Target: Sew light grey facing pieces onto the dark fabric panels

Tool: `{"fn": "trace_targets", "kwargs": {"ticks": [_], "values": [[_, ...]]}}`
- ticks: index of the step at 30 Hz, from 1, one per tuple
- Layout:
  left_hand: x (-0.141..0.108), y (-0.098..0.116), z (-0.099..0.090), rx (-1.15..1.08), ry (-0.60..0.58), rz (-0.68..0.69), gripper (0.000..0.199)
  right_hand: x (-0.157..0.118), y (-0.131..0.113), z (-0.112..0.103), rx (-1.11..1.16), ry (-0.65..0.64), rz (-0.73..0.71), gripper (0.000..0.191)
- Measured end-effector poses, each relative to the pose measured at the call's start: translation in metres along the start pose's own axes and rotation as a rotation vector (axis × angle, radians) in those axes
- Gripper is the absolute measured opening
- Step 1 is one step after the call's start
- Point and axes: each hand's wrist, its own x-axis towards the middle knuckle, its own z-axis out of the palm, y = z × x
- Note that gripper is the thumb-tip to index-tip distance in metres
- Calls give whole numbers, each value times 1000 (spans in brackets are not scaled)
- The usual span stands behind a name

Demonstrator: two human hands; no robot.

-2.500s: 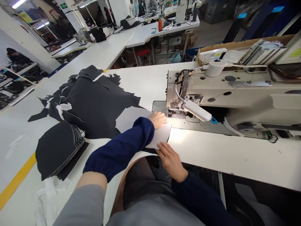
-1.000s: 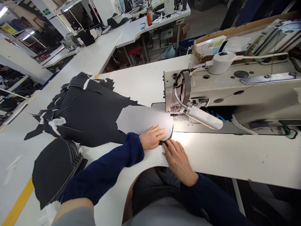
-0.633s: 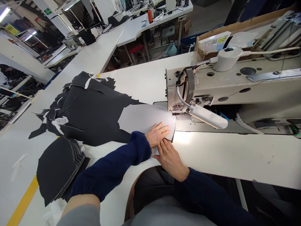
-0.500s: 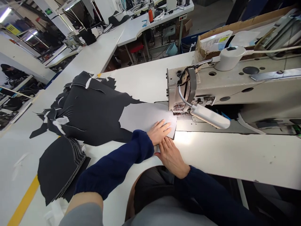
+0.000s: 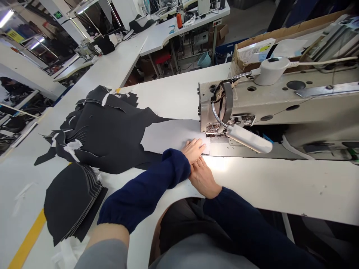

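A light grey fabric piece [image 5: 168, 136] lies partly over dark cloth, and its right end is at the needle area of the sewing machine [image 5: 238, 99]. On that right end rests my left hand [image 5: 194, 150], its fingers bent a little but apart, pressing from above. My right hand [image 5: 204, 175] is just below it at the near edge of the piece, fingers stretched out. The left hand hides part of the right fingertips. The dark fabric pile [image 5: 112, 130] spreads to the left under the grey piece.
A stack of dark cut pieces [image 5: 73, 201] lies at the near left of the white table [image 5: 266, 179]. A white lamp [image 5: 249, 139] hangs beside the machine head. Behind the machine stands a cardboard box [image 5: 241, 59] with packets. Another sewing table [image 5: 157, 37] is farther back.
The grey piece has turned slightly, its near right corner shifting away from me. Both hands have moved a little up and right, and the left fingers are more bent.
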Motion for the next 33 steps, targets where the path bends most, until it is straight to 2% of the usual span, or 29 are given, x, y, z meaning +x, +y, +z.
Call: {"fn": "trace_targets", "kwargs": {"ticks": [10,17,21,24,29,33], "values": [[23,-10,8,-33,46,-97,33,10,20,15,-22,-2,9,37],[42,-16,-1,-104,49,-147,33,28,36,17,11,-20,13,38],[51,-20,-5,-85,38,-175,33,32,40,9,31,-40,27,38],[54,-21,-7,-68,15,-191,32,16,36,-8,68,-50,28,37],[52,-19,-8,-79,49,-193,32,-44,28,-41,115,6,90,37],[51,-19,-8,-89,44,-182,39,-79,29,-49,76,47,135,34]]}}
